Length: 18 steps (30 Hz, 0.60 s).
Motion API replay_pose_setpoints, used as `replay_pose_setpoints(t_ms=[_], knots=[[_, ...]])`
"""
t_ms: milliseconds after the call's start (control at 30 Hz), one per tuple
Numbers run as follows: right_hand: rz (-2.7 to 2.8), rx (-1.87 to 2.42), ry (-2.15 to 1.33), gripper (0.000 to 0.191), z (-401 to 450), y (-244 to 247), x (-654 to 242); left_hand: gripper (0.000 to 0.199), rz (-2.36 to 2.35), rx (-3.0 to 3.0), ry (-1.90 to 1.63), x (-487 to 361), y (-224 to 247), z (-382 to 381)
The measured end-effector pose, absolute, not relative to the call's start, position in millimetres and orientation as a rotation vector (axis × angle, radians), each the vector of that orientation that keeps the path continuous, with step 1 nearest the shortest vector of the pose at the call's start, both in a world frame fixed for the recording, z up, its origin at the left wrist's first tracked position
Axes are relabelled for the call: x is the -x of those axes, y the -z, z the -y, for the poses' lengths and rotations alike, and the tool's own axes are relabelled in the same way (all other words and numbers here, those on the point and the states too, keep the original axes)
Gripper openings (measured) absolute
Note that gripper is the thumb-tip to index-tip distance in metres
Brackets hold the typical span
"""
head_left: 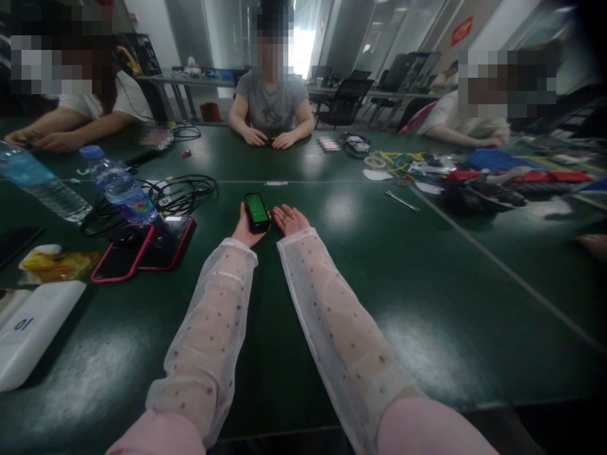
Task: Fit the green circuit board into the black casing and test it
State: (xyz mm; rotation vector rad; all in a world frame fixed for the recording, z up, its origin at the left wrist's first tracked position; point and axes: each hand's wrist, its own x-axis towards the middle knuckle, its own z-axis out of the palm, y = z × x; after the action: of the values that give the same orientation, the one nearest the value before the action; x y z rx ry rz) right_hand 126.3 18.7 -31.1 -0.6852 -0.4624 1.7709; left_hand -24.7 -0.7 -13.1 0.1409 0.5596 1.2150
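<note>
My left hand [247,227] holds a small black device [257,212] with a lit green screen facing up, its fingers wrapped round the left side and back. Just to the right, my right hand [291,220] lies palm up, fingers spread and apart from the device, with nothing in it. Both forearms wear sheer white dotted sleeves and rest over the dark green table [341,303]. Two phones with pinkish-red edges [122,253] lie left of my left hand, overlapping.
Two water bottles [121,184], black coiled cables [190,193] and a white case [38,332] are on the left. A wrench [402,201] lies at centre right, before a pile of tools and cables [493,180]. Three people sit around the table; another hand [592,245] shows at the right edge.
</note>
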Motion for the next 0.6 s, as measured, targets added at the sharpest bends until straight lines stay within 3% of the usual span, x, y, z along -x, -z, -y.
replay_pose_setpoints(t_ms=[600], knots=[[0.41,0.731,-1.766,0.02,-16.7,25.7,-125.0,0.054,-0.59,-0.161,-1.201,23.3,5.1,6.5]])
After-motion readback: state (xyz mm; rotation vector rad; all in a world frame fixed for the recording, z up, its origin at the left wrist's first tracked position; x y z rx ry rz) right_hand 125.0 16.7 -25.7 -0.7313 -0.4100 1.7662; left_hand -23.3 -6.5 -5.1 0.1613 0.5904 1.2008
